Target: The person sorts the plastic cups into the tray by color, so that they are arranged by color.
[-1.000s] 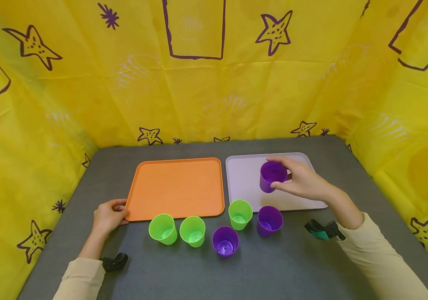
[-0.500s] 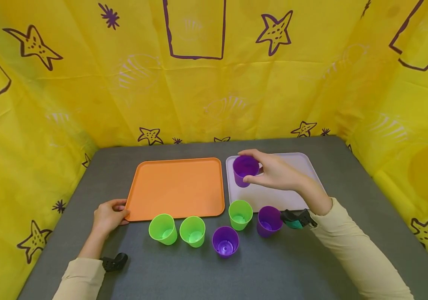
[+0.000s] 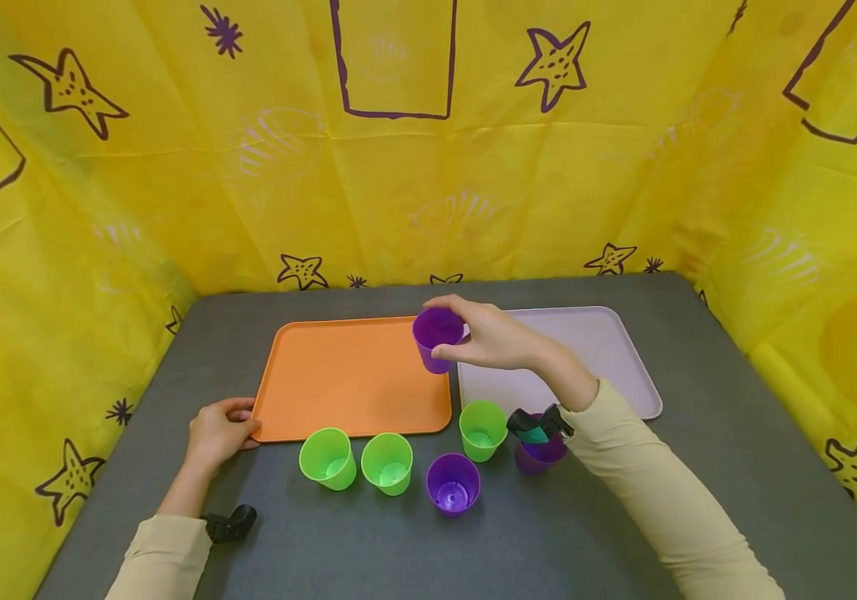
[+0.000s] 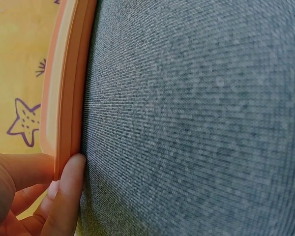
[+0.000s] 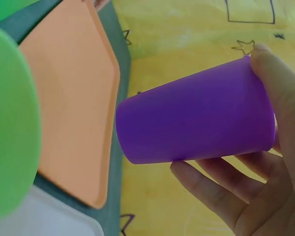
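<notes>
Pinching a purple cup [image 3: 436, 340] in the head view, the right hand [image 3: 490, 335] held it mouth up between thumb and fingers, long axis near vertical, the orange tray [image 3: 346, 383] mostly left of them. In the left wrist view, the left hand [image 4: 24, 196] pinched the tray's corner. The right wrist view showed the cup smooth, plain, tapering to its base.

Purple cup [image 3: 433, 335] aloft near orange tray [image 3: 353, 379]

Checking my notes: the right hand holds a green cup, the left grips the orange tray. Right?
The colour is wrong: the right hand holds a purple cup, as the right wrist view shows. The left hand does grip the orange tray.
</notes>
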The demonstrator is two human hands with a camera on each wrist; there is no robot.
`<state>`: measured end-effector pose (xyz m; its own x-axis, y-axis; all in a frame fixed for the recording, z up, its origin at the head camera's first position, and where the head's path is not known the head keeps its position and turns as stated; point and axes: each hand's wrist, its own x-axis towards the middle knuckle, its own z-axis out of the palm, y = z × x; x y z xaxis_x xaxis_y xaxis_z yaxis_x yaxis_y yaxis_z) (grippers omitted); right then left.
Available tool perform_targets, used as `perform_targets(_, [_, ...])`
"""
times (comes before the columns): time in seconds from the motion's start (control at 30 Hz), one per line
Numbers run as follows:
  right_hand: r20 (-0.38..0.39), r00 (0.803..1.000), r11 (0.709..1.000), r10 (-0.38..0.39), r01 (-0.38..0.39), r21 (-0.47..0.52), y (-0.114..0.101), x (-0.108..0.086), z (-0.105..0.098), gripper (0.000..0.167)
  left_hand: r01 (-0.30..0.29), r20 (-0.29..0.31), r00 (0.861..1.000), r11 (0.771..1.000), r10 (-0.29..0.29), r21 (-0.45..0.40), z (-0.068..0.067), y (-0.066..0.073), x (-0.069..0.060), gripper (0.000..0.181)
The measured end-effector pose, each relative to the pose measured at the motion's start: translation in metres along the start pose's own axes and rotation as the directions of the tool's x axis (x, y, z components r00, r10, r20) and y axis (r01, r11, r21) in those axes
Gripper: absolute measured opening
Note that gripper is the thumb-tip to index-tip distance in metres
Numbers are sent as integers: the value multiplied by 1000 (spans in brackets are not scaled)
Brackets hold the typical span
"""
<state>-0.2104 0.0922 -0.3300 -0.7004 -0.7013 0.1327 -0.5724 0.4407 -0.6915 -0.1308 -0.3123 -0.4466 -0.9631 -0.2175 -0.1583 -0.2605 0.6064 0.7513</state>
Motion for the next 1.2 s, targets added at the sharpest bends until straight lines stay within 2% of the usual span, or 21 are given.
perform_targets(0.27, [17,1000,999,6,-5,-40,-3,29,18,61,-6,2,1000,1000,6,-16,-1,2,-2,40])
perform_targets(0.63, [31,999,999,22,-20,-50,-8,66,49,61,2,0,1000,1000,-2,-14,-1,2,-2,41])
perform_targets(0.77, [47,999,999,26,-26,-22,-9,78,60,60,-1,-4,1000,1000,0,-15,-1,1,-2,40])
perform_targets(1.2, [87,994,998,62,-60,-27,-2,109,92,60,3,-3,1000,1000,-3,-25,0,3,-2,41])
